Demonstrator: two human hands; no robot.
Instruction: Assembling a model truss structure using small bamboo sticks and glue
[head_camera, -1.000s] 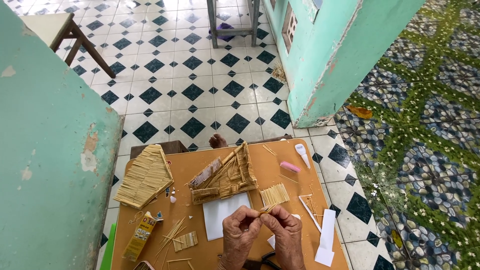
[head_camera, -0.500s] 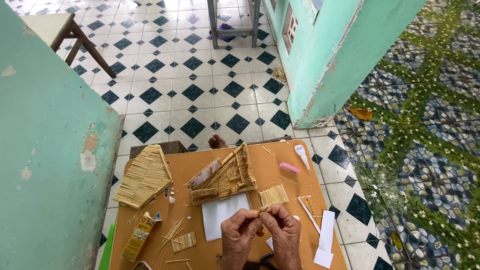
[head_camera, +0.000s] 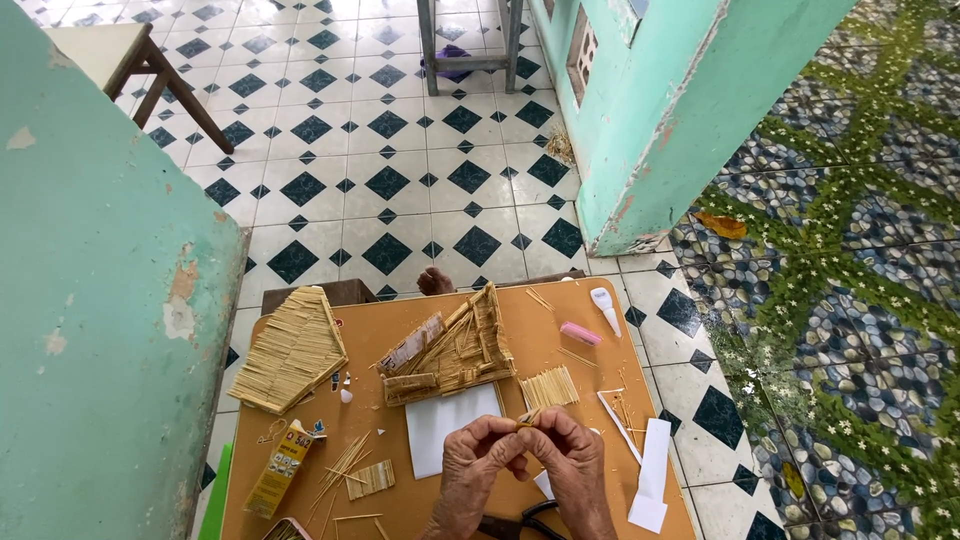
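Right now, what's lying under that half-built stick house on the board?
The stick house rests on the orange board, its near edge overlapping a white sheet. Whatever else lies beneath is covered by the sticks.

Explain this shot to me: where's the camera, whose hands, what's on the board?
There is no machine here. One camera sits on a person's head and looks down, so both hands at the bottom edge are that person's own. The left hand and right hand meet at the fingertips and pinch a small bundle of thin tan sticks between them. Under them lies an orange-brown board. On it: a half-built little house of sticks, a flat panel of sticks shaped like a roof, a white sheet, a yellow glue box, a pink eraser-like block and a white cutter. Around it is tiled floor.
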